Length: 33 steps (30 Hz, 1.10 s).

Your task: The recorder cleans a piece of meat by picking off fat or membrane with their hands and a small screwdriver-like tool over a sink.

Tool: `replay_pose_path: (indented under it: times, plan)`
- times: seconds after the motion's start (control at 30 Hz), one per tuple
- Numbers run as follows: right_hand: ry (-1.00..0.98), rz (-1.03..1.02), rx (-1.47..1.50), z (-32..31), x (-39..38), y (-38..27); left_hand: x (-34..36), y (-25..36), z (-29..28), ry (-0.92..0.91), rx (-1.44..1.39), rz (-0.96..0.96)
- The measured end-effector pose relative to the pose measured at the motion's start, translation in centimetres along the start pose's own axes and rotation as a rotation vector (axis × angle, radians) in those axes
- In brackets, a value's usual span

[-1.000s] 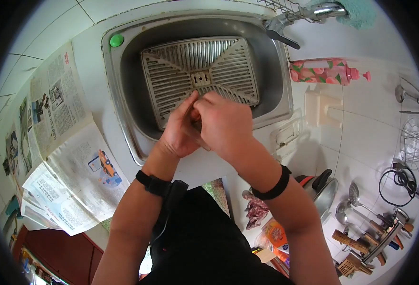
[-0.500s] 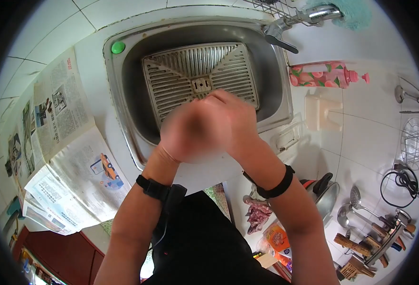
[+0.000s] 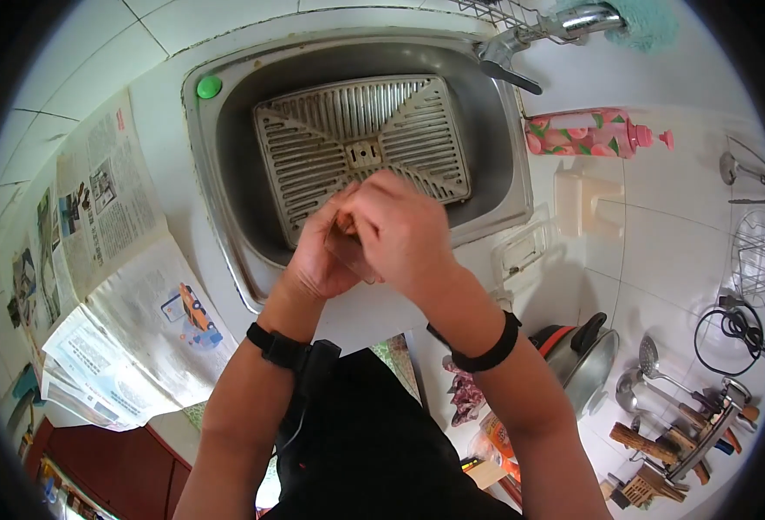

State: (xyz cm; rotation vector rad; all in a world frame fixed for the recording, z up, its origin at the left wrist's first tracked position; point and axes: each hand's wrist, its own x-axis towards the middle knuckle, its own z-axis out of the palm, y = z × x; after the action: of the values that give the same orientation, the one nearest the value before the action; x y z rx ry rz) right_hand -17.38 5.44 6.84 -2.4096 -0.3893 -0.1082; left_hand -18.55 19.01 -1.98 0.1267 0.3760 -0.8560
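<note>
Both my hands are together over the sink's near edge. My left hand (image 3: 317, 256) is curled, palm turned inward, around something small and brownish that I cannot make out. My right hand (image 3: 401, 227) is closed against it, its fingers bent down into the left palm; they hide most of what lies between. Beyond my hands, a slotted metal drip tray (image 3: 313, 143) with a raised ribbed pattern lies in the steel sink (image 3: 497, 156). A green round object (image 3: 209, 87) sits on the sink's far left corner.
Newspaper sheets (image 3: 126, 286) cover the counter at left. The faucet (image 3: 521, 43) stands at the far right. A pink patterned bottle (image 3: 582, 134) and a cream plastic holder (image 3: 586, 204) are right of the sink. Farther right are a pot lid (image 3: 597, 368), ladles and a knife rack (image 3: 703, 446).
My right hand and forearm have shifted slightly left and turned. The hands were blurred before; now a gap between them shows a bit of something brownish.
</note>
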Motion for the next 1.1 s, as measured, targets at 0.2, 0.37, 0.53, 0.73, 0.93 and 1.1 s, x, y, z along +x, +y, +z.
replay_pose_path:
  times: [0.2, 0.37, 0.53, 0.73, 0.93, 1.1]
  plan:
    - [0.304, -0.008, -0.223, 1.1, -0.1, -0.6, -0.4, -0.2, 2.9, 0.117, -0.001, 0.075]
    - [0.048, 0.106, -0.156, 0.4, -0.9, -1.8, 0.1, -0.5, 1.2, 0.019, 0.006, 0.09]
    - [-0.087, 0.079, 0.059, 0.1, -0.5, -0.8, 0.0, -0.3, 0.9, 0.021, 0.056, 0.077]
    - [-0.086, 0.002, -0.099, -0.2, 0.0, -0.1, 0.4, -0.2, 0.5, 0.037, 0.094, 0.064]
    - [0.051, 0.15, 0.001, 0.5, -0.6, 0.0, -0.4, -0.3, 0.7, 0.051, 0.124, 0.1]
    - [-0.013, 0.52, 0.821, -3.9, 0.3, 1.4, -0.8, -0.2, 1.8, 0.011, 0.144, 0.118]
